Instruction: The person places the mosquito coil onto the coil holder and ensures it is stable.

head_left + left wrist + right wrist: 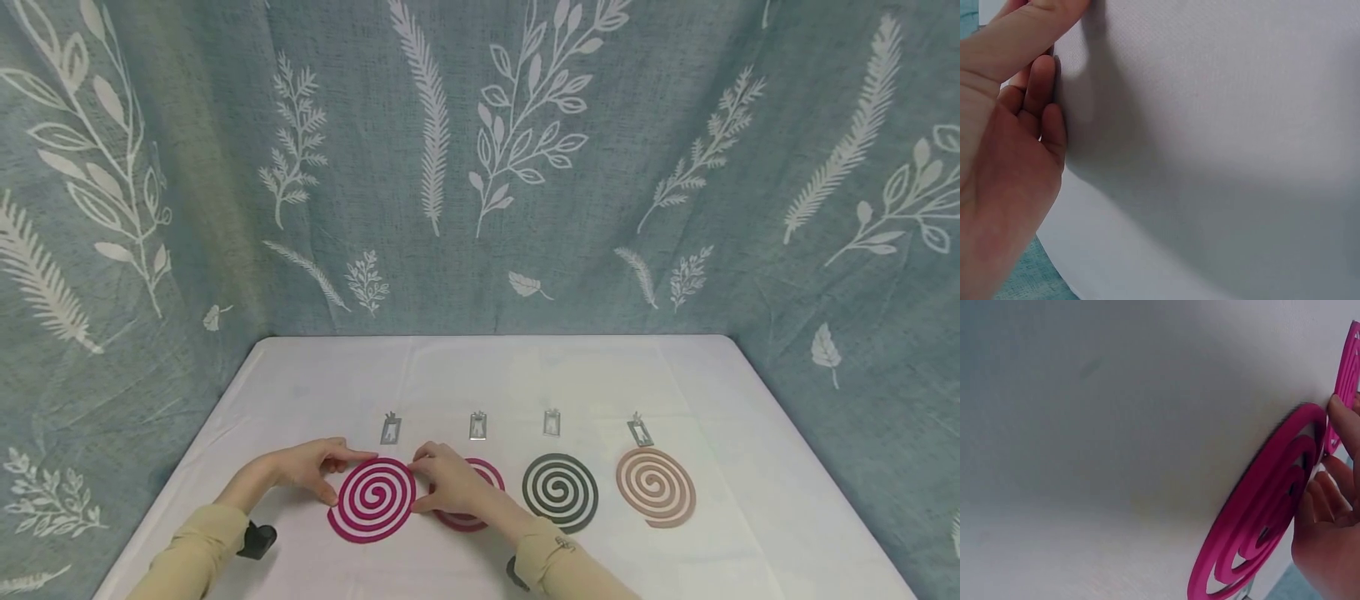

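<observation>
A magenta mosquito coil [377, 497] is at the left of the row, between my two hands. My left hand [307, 467] holds its left edge, with the index finger at the top rim and the thumb lower down. On the opposite edge, my right hand [446, 482] holds it with thumb and fingertips. Beneath the right hand lies a second magenta coil [491, 473], partly hidden; the right wrist view shows this coil [1210, 569] close up, beside the held coil [1346, 375]. Whether the held coil touches the table cannot be told.
To the right lie a dark grey-green coil [560, 492] and a tan coil [656, 487]. Small metal coil stands [391, 429] form a row behind the coils, one near each. All are on a white-covered table [750, 533] with a patterned blue-green curtain [480, 275] behind.
</observation>
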`<state>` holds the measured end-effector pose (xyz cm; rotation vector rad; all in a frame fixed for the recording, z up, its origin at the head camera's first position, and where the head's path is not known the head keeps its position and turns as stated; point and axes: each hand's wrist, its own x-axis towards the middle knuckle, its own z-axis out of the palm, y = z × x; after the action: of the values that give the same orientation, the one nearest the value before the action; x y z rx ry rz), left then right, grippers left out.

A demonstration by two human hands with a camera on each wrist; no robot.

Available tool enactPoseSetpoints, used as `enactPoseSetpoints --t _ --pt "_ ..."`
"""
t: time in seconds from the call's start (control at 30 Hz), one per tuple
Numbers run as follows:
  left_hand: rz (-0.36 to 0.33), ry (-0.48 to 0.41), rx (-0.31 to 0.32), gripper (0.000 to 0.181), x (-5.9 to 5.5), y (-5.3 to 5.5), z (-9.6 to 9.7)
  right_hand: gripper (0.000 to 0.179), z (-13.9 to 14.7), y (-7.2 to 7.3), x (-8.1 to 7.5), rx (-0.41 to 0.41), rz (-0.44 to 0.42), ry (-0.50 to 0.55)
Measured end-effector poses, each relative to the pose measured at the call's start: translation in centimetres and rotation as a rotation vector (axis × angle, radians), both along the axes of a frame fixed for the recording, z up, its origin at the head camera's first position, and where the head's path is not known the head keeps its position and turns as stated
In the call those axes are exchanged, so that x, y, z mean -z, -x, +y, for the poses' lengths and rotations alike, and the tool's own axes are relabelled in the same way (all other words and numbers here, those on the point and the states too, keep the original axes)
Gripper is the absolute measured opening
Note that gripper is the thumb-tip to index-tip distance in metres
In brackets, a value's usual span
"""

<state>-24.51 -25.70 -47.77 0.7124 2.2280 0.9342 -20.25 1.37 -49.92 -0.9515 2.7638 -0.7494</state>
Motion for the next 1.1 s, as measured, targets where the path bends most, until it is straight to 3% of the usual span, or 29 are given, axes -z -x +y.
enactPoseSetpoints --t 0.47,0.67,0.8,1.0,1.1 --pt "0.008 0.000 0.004 0.066 0.16 0.06 -0.34 0.045 -0.19 -0.21 0.31 0.073 -0.145 0.141" --pt "0.046 -0.045 0.026 0.067 0.40 0.07 -0.49 0.049 -0.22 -0.11 0.09 0.106 -0.227 0.193" --pt "0.050 -0.079 -0.004 0.063 0.71 0.04 -0.71 0.053 -0.20 -0.10 -0.07 0.111 -0.280 0.230" --pt "0.082 -0.077 -0.017 0.055 0.68 -0.03 -0.52 0.041 -0.84 -0.48 -0.04 0.100 -0.235 0.183" --pt "0.090 -0.087 -0.001 0.053 0.55 0.00 -0.61 0.047 -1.01 -0.45 0.11 0.098 -0.201 0.138"
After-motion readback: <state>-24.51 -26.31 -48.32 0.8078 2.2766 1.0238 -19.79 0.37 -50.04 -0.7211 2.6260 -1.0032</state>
